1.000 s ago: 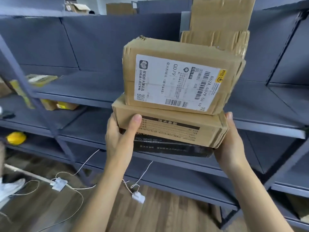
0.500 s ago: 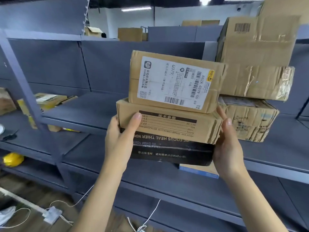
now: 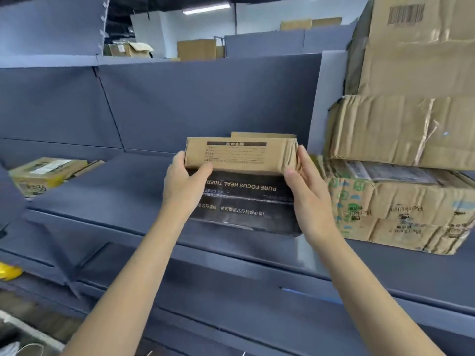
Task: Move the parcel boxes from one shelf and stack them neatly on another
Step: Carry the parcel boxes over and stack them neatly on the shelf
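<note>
A small stack of parcels sits on the blue-grey shelf (image 3: 123,201): a black box (image 3: 246,206) with white print at the bottom and a flat brown box (image 3: 241,154) with a printed table on top of it. Just an edge of the labelled top box (image 3: 262,135) shows behind. My left hand (image 3: 183,185) grips the brown box's left end, thumb on its front. My right hand (image 3: 307,191) grips its right end. The stack stands just left of a pile of bigger cartons (image 3: 401,209).
The pile at the right has a printed carton at the bottom, a crumpled brown one (image 3: 401,129) above and a tall one (image 3: 416,44) on top. A yellow-brown box (image 3: 43,173) lies at the shelf's far left. Lower shelves run below; a yellow object (image 3: 9,271) is at the left.
The stack, which I held in the air before the shelf, now rests on the shelf beside the carton pile. My view has come closer and lower, so the top labelled box is nearly hidden.
</note>
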